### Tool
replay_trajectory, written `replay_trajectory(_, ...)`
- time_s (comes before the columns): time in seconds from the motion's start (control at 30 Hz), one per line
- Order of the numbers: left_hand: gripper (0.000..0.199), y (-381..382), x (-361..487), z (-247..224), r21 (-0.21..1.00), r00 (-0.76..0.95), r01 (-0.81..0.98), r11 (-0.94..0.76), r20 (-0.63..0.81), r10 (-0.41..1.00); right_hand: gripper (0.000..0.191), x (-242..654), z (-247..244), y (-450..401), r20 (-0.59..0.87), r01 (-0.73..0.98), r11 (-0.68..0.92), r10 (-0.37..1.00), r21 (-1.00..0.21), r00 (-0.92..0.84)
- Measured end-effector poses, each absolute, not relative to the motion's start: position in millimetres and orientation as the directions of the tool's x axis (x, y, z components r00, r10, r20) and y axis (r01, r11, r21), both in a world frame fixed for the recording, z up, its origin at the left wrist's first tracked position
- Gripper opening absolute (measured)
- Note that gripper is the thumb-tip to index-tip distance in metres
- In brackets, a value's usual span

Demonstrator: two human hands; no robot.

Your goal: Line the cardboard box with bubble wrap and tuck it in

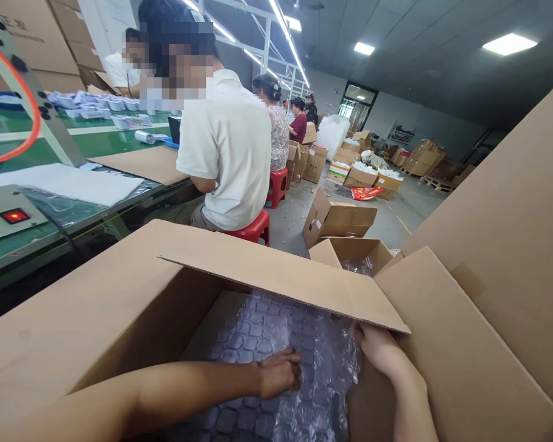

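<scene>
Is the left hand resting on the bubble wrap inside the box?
Yes, the left hand lies flat on the bubble wrap inside the open cardboard box.

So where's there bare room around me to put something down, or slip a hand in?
Inside the big brown cardboard box, both hands press the clear bubble wrap: left hand, right hand. A gap stays open under the far flap. The tan cardboard sheet and white sheet on the green bench are bare. The floor boxes crowd the aisle.
</scene>
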State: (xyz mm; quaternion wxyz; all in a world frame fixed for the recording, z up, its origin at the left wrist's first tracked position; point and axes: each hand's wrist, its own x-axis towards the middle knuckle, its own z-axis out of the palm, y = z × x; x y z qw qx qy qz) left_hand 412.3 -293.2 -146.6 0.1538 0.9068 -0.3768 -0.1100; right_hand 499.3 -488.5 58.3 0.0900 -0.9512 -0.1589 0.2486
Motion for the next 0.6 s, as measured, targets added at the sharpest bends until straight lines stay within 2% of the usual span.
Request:
replay_trajectory(0.2, 0.010, -295.2, 420.8, -117.5, 0.383, 0.784, -0.541, -0.749, -0.091, -0.614, 0.034, 496.2, 65.2, -486.9, -0.438, 0.240, -0.936, 0.334, -0.257, 0.834)
replay_trajectory(0.33, 0.035, -311.4, 408.3, -110.0, 0.383, 0.672, -0.639, -0.667, -0.146, -0.727, 0.033, 494.9, 68.1, -485.2, -0.438, 0.233, -0.936, 0.331, -0.263, 0.836)
replay_trajectory(0.37, 0.036, -316.0, 403.5, -113.8, 0.366, 0.642, -0.662, -0.655, -0.176, -0.747, 0.034, 494.8, 68.1, -485.1, -0.443, 0.227, -0.936, 0.329, -0.268, 0.834)
replay_trajectory(0.5, 0.015, -325.7, 390.4, -136.2, 0.300, 0.585, -0.700, -0.649, -0.280, -0.761, 0.035, 494.3, 68.4, -485.0, -0.450, 0.229, -0.932, 0.338, -0.279, 0.827)
replay_trajectory(0.6, 0.013, -327.1, 390.2, -144.3, 0.297, 0.596, -0.683, -0.667, -0.301, -0.745, 0.034, 493.5, 70.7, -483.7, -0.446, 0.230, -0.938, 0.328, -0.261, 0.832)
